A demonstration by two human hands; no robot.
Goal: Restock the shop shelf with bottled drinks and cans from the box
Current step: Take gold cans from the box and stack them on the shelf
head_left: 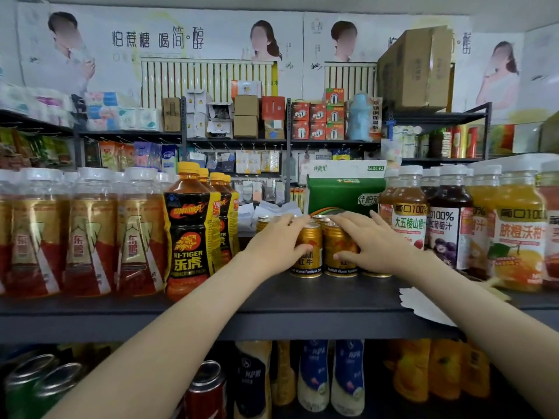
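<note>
1. Left hand [276,247]: fingers nearly straight, laid across the gold cans [309,252], gripping none.
2. Cans stand clustered mid-shelf [302,300].
3. Right hand [373,244]: fingers spread flat likewise.
4. Risk: an uneven push could topple a can against the juice bottles [410,220].

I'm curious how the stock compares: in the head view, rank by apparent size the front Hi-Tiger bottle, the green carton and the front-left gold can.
1. front Hi-Tiger bottle, nearest and tallest.
2. green carton, farther back and partly hidden, so unsure.
3. front-left gold can.
</note>
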